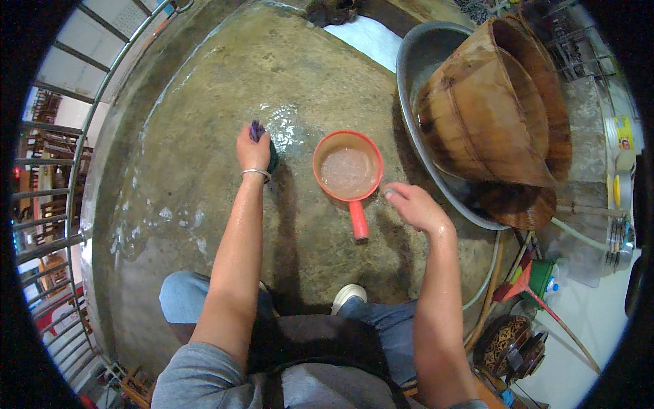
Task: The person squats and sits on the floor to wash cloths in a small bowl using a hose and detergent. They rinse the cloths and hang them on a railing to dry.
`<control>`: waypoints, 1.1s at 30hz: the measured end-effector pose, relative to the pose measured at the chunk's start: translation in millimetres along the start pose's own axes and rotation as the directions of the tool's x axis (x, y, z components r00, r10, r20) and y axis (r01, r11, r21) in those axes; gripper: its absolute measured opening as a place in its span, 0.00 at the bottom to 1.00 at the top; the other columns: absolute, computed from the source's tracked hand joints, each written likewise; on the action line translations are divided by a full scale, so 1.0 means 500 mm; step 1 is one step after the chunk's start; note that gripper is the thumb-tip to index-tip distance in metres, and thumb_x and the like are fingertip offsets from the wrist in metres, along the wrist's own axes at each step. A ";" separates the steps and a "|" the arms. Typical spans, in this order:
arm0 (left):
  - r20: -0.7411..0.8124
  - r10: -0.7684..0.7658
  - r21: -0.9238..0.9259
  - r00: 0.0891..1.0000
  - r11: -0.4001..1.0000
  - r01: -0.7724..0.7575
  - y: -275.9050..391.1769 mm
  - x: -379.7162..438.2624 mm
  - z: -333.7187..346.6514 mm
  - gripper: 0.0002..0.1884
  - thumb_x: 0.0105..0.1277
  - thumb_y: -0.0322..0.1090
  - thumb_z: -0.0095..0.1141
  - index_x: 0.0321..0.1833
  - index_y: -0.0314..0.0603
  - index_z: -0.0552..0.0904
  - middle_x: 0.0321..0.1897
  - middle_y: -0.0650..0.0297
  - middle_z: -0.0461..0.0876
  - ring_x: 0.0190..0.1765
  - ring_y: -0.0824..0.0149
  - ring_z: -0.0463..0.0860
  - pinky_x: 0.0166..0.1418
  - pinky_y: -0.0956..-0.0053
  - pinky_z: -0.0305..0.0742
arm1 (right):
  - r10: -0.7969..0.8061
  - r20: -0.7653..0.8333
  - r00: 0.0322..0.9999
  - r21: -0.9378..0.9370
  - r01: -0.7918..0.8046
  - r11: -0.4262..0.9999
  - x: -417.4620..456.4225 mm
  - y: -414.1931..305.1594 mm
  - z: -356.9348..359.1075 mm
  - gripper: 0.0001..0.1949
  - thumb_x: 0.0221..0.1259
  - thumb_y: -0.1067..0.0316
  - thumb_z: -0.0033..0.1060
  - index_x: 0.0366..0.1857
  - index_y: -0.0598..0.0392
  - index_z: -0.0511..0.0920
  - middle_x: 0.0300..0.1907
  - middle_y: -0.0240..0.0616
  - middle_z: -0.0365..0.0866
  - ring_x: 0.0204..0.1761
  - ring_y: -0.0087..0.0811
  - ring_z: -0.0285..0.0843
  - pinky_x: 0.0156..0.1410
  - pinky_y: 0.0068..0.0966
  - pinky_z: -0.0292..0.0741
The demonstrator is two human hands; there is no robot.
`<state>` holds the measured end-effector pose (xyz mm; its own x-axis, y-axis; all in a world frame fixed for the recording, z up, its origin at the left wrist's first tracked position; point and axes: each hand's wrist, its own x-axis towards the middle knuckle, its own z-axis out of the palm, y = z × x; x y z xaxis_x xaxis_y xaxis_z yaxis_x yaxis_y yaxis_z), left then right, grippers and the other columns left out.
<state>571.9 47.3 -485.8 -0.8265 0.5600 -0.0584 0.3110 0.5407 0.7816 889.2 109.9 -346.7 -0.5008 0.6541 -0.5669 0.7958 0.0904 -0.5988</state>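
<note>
My left hand (254,152), with a silver bangle at the wrist, is closed around a purple cloth-like thing (257,131) above the wet concrete floor. Something dark green shows just behind that hand, too hidden to name. Between my hands stands a red plastic dipper (348,165) with cloudy water in it, its handle pointing towards me. To the right of its rim is my right hand (409,202), fingers curled, with a small greyish thing at the fingertips that I cannot identify.
At the right, a large wooden tub (480,112) lies tilted in a wide grey metal basin (409,97). A hose and a pole run below it, near a red broom-like tool (521,283) and a patterned pot (503,342). Metal railings (76,168) line the left. Suds spot the floor.
</note>
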 end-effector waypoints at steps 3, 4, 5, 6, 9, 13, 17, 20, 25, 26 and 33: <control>0.106 0.016 0.018 0.994 1.000 -0.018 -0.095 -0.023 0.053 0.29 0.46 0.37 0.60 0.55 0.43 0.71 0.48 0.46 0.72 0.48 0.48 0.74 0.53 0.61 0.68 | -0.037 0.014 0.999 0.046 0.036 0.998 0.008 0.008 0.013 0.16 0.60 0.60 0.47 0.48 0.56 0.73 0.23 0.34 0.72 0.24 0.24 0.67 0.32 0.24 0.68; 0.015 0.049 0.314 0.999 0.948 -0.051 -0.095 -0.072 0.084 0.36 0.46 0.41 0.61 0.61 0.45 0.64 0.58 0.47 0.63 0.56 0.45 0.67 0.60 0.58 0.62 | -0.042 -0.001 0.999 0.058 0.042 0.997 0.011 0.012 0.014 0.16 0.60 0.60 0.47 0.48 0.56 0.73 0.23 0.34 0.72 0.24 0.24 0.67 0.32 0.24 0.68; 0.074 0.062 0.385 0.995 0.919 -0.086 -0.048 -0.134 0.114 0.41 0.46 0.45 0.61 0.64 0.42 0.58 0.61 0.47 0.59 0.60 0.44 0.61 0.63 0.56 0.57 | -0.019 -0.027 0.999 0.067 0.021 0.998 0.007 0.033 0.009 0.16 0.60 0.60 0.47 0.49 0.56 0.73 0.23 0.33 0.72 0.24 0.25 0.67 0.32 0.24 0.68; 0.137 0.089 0.237 0.987 0.964 -0.120 -0.043 -0.177 0.130 0.42 0.47 0.48 0.60 0.63 0.37 0.58 0.61 0.47 0.59 0.62 0.45 0.58 0.64 0.56 0.55 | -0.093 -0.075 0.993 0.042 0.097 0.994 0.006 0.042 0.013 0.16 0.60 0.60 0.47 0.49 0.56 0.73 0.23 0.33 0.72 0.24 0.24 0.66 0.32 0.24 0.68; 0.650 -0.458 0.174 0.607 0.867 0.468 -0.044 -0.292 0.207 0.31 0.47 0.54 0.60 0.47 0.35 0.73 0.40 0.52 0.78 0.39 0.50 0.78 0.45 0.59 0.73 | -0.217 -0.086 0.972 0.034 0.221 0.975 0.007 0.028 0.029 0.16 0.61 0.60 0.47 0.50 0.55 0.72 0.23 0.32 0.72 0.24 0.24 0.65 0.32 0.23 0.68; 0.889 -0.261 -0.300 0.376 0.286 0.910 -0.004 -0.349 0.289 0.16 0.53 0.46 0.58 0.36 0.43 0.75 0.25 0.62 0.76 0.27 0.63 0.76 0.33 0.67 0.73 | -0.118 0.041 0.992 0.135 0.111 0.985 -0.030 -0.039 0.010 0.16 0.61 0.60 0.47 0.50 0.55 0.71 0.25 0.34 0.72 0.26 0.23 0.65 0.33 0.22 0.67; 0.939 -0.136 -0.298 0.315 0.127 0.946 0.050 -0.202 0.274 0.07 0.58 0.38 0.53 0.28 0.44 0.73 0.15 0.65 0.72 0.17 0.68 0.72 0.22 0.73 0.69 | -0.219 0.011 0.976 0.119 0.216 0.969 -0.048 -0.042 0.015 0.15 0.61 0.59 0.46 0.49 0.54 0.71 0.27 0.40 0.74 0.30 0.29 0.70 0.39 0.26 0.69; 0.905 -0.152 -0.329 0.397 0.343 0.880 0.109 -0.141 0.201 0.09 0.59 0.39 0.53 0.26 0.43 0.73 0.14 0.64 0.72 0.16 0.68 0.72 0.20 0.74 0.69 | -0.243 -0.013 0.970 0.099 0.243 0.965 -0.060 -0.048 0.014 0.15 0.61 0.59 0.46 0.48 0.54 0.71 0.31 0.45 0.76 0.33 0.35 0.72 0.43 0.29 0.69; 0.746 -0.194 -0.456 0.637 0.548 0.701 0.120 -0.212 0.177 0.10 0.60 0.39 0.53 0.32 0.39 0.75 0.18 0.63 0.75 0.18 0.66 0.74 0.23 0.71 0.71 | -0.204 -0.005 0.979 0.102 0.204 0.974 -0.079 -0.085 -0.009 0.15 0.62 0.59 0.45 0.49 0.54 0.71 0.36 0.48 0.77 0.39 0.38 0.74 0.47 0.30 0.68; 0.804 -0.189 -0.367 0.563 0.588 0.721 0.114 -0.206 0.182 0.11 0.59 0.38 0.53 0.37 0.37 0.74 0.21 0.62 0.76 0.19 0.65 0.75 0.24 0.70 0.73 | -0.212 -0.031 0.977 0.107 0.214 0.971 -0.075 -0.085 -0.009 0.15 0.62 0.59 0.45 0.49 0.54 0.71 0.36 0.48 0.77 0.40 0.39 0.74 0.48 0.30 0.68; 0.952 -0.087 -0.233 0.293 0.414 0.880 0.131 -0.046 0.168 0.13 0.60 0.37 0.52 0.42 0.36 0.70 0.24 0.59 0.77 0.21 0.67 0.76 0.23 0.74 0.73 | -0.215 -0.166 0.962 0.135 0.238 0.962 -0.060 -0.074 -0.017 0.15 0.62 0.58 0.45 0.48 0.53 0.72 0.39 0.49 0.77 0.44 0.42 0.75 0.50 0.30 0.68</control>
<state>650.6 122.9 -485.4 0.1775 0.7151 -0.6761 -0.7079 0.5700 0.4171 877.4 93.4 -302.9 -0.5966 0.7346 -0.3232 0.6005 0.1414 -0.7870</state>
